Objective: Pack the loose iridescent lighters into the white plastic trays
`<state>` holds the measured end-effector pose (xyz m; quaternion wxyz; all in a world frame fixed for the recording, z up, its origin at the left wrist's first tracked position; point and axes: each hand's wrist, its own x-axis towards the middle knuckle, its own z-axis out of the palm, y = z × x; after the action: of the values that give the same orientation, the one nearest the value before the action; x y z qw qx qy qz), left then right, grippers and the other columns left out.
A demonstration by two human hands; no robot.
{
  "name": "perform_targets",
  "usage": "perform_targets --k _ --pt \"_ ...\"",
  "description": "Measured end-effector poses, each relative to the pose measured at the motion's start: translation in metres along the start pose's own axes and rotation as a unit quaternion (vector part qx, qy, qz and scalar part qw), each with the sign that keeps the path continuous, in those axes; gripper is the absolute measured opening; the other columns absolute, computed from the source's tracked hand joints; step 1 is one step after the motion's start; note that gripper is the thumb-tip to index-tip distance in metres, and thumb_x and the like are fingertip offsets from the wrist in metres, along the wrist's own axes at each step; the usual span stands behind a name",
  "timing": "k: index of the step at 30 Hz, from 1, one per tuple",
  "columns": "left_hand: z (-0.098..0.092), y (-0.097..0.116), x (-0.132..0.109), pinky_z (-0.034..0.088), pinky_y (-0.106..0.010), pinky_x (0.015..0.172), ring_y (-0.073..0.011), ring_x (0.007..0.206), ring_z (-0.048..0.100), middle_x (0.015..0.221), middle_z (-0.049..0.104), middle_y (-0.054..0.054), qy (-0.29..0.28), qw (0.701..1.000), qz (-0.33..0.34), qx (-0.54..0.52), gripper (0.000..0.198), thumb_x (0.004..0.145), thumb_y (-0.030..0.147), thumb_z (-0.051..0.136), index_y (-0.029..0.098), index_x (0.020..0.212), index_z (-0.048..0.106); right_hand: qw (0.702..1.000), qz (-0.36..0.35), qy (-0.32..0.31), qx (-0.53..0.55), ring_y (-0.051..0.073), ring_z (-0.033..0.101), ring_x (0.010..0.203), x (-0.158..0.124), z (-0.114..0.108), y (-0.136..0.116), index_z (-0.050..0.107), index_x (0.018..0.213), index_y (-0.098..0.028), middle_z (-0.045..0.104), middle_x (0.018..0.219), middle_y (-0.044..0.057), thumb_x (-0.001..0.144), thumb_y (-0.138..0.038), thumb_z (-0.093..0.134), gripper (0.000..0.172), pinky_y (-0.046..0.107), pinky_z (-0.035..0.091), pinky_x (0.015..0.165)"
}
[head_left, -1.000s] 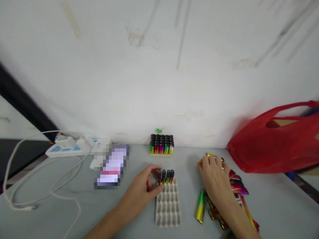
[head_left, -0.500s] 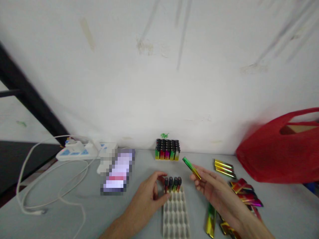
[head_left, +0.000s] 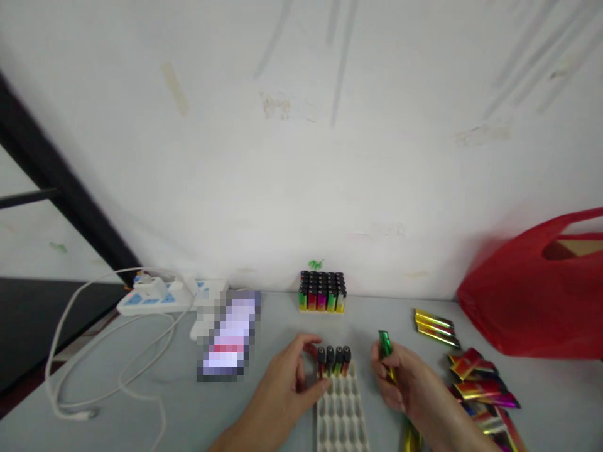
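Note:
My left hand (head_left: 287,383) is curled round the far left corner of a pale tray (head_left: 339,411) with rows of small hollows. Its thumb rests on the tray's edge, and its bent forefinger lies beside a short row of black-topped coloured sticks (head_left: 334,361) standing in the tray's far end. Right of the tray, my right hand (head_left: 405,376) is closed on a slim, shiny green-to-gold case (head_left: 385,343), tilted with its green end up. The fingers cover its middle. Part of another gold case (head_left: 412,436) lies below that hand.
A block of black-topped coloured sticks (head_left: 322,300) stands by the wall. Gold cases (head_left: 436,326) and a mixed pile of shiny cases (head_left: 485,389) lie right, near a red bag (head_left: 532,301). At left are a blurred phone (head_left: 233,333), a power strip (head_left: 164,295) and a white cable (head_left: 61,333).
My right hand has turned, and the green-to-gold case now stands steeper, closer into the fingers. My left hand keeps its hold at the tray. The whole view has shifted slightly.

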<state>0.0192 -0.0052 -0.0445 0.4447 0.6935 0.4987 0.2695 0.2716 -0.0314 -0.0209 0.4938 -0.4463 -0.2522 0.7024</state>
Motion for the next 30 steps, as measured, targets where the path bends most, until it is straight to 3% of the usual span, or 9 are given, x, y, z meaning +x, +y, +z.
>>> perform_targets --k 5,8,11,16,18,22,25,27,30 --pt "-0.001 0.002 -0.001 0.039 -0.028 0.067 -0.0173 0.065 0.05 0.071 0.047 0.009 0.0 1.0 -0.002 -0.001 0.055 0.091 0.03 0.077 0.021 0.143 0.061 0.998 0.068 0.008 -0.016 0.002 0.021 0.039 -0.006 0.011 -0.008 0.067 0.084 -0.02 0.037 0.055 -0.013 0.057 -0.076 0.091 0.068 0.021 0.013 0.041" --pt "0.0 0.003 -0.001 0.039 -0.028 0.067 -0.0175 0.066 0.05 0.071 0.048 0.009 0.003 1.0 -0.001 -0.004 0.055 0.09 0.029 0.078 0.021 0.142 0.062 0.997 0.075 0.021 -0.029 0.002 0.016 0.041 -0.008 0.013 -0.008 0.067 0.092 -0.02 0.032 0.054 -0.015 0.055 -0.083 0.09 0.076 0.02 0.009 0.041" --pt "0.0 0.003 0.0 0.039 -0.028 0.067 -0.0176 0.066 0.051 0.071 0.049 0.009 0.003 1.0 -0.003 -0.004 0.055 0.09 0.028 0.077 0.021 0.142 0.062 0.997 0.058 0.034 -0.042 0.002 0.014 0.041 -0.009 0.012 -0.007 0.066 0.094 -0.021 0.032 0.054 -0.015 0.058 -0.083 0.089 0.075 0.02 0.01 0.041" --pt "-0.001 0.003 -0.002 0.038 -0.028 0.067 -0.018 0.067 0.051 0.071 0.048 0.009 0.002 1.0 -0.007 0.002 0.056 0.091 0.03 0.078 0.022 0.144 0.061 0.995 -0.013 0.069 -0.07 0.005 0.037 0.042 -0.012 0.013 -0.003 0.061 0.091 -0.021 0.05 0.061 -0.009 0.067 -0.076 0.093 0.067 0.02 0.022 0.041" --pt "-0.001 0.004 -0.002 0.039 -0.028 0.067 -0.0183 0.067 0.052 0.071 0.048 0.009 0.0 1.0 -0.009 0.001 0.055 0.091 0.029 0.077 0.022 0.144 0.061 0.992 -0.036 0.082 -0.086 0.005 0.039 0.042 -0.013 0.014 -0.002 0.06 0.091 -0.022 0.054 0.063 -0.008 0.074 -0.073 0.092 0.062 0.02 0.021 0.041" --pt "-0.001 0.006 -0.002 0.039 -0.028 0.066 -0.0182 0.067 0.051 0.07 0.048 0.009 -0.001 1.0 -0.008 0.004 0.056 0.091 0.029 0.078 0.021 0.144 0.061 0.997 -0.018 0.023 -0.066 0.005 0.028 0.042 -0.015 0.013 -0.001 0.062 0.091 -0.023 0.046 0.057 -0.01 0.083 -0.073 0.086 0.057 0.02 0.019 0.041" --pt "-0.001 0.007 -0.003 0.039 -0.028 0.066 -0.0178 0.066 0.051 0.07 0.048 0.009 -0.001 1.0 -0.008 0.005 0.056 0.091 0.029 0.078 0.021 0.144 0.061 0.999 0.026 -0.035 -0.015 0.007 0.028 0.046 -0.011 0.011 0.0 0.059 0.076 -0.021 0.037 0.054 -0.01 0.082 -0.079 0.081 0.061 0.02 0.026 0.044" --pt "-0.001 0.007 -0.003 0.039 -0.027 0.066 -0.0176 0.066 0.051 0.07 0.048 0.009 -0.001 1.0 -0.008 0.006 0.056 0.091 0.028 0.077 0.02 0.144 0.061 0.998 0.044 -0.047 0.0 0.006 0.027 0.046 -0.007 0.009 0.002 0.053 0.066 -0.022 0.031 0.053 -0.011 0.078 -0.079 0.081 0.065 0.02 0.028 0.045" --pt "-0.002 0.007 -0.003 0.04 -0.027 0.066 -0.0172 0.066 0.052 0.069 0.048 0.009 0.002 1.0 -0.001 0.007 0.056 0.091 0.027 0.077 0.02 0.144 0.06 0.995 0.077 -0.057 0.006 0.005 0.018 0.043 -0.003 0.007 0.006 0.044 0.061 -0.023 0.024 0.052 -0.012 0.068 -0.08 0.085 0.071 0.02 0.018 0.04"
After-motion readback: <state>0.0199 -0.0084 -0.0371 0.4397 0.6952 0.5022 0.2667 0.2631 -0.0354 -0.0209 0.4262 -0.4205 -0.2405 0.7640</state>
